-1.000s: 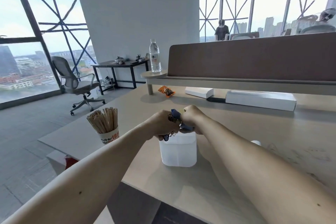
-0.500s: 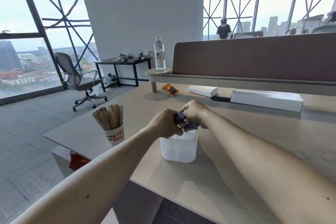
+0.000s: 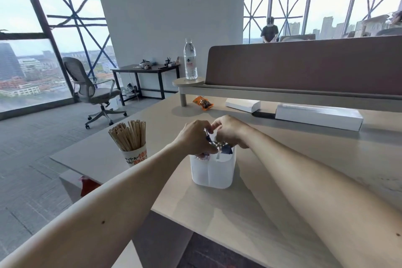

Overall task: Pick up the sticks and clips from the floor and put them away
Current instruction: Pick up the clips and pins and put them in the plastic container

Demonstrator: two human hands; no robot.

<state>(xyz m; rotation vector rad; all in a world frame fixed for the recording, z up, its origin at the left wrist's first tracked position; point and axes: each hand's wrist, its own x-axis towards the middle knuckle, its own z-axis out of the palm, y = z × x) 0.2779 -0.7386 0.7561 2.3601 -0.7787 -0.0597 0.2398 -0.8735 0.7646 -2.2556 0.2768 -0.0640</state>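
Head view: left hand (image 3: 195, 138) and right hand (image 3: 231, 130) met over the white bin (image 3: 214, 173) on the desk (image 3: 165, 128), fingers curled, pinching a bunch of clips (image 3: 218, 144) just above its rim. Clip-stowing step, I'd judge; next, fingers need loosening over a compartment. Sticks (image 3: 130, 135) stood in a cup (image 3: 136, 156) at left.

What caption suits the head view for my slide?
Left hand and right hand hold clips over a white divided container on the desk; a paper cup of sticks stands beside it.
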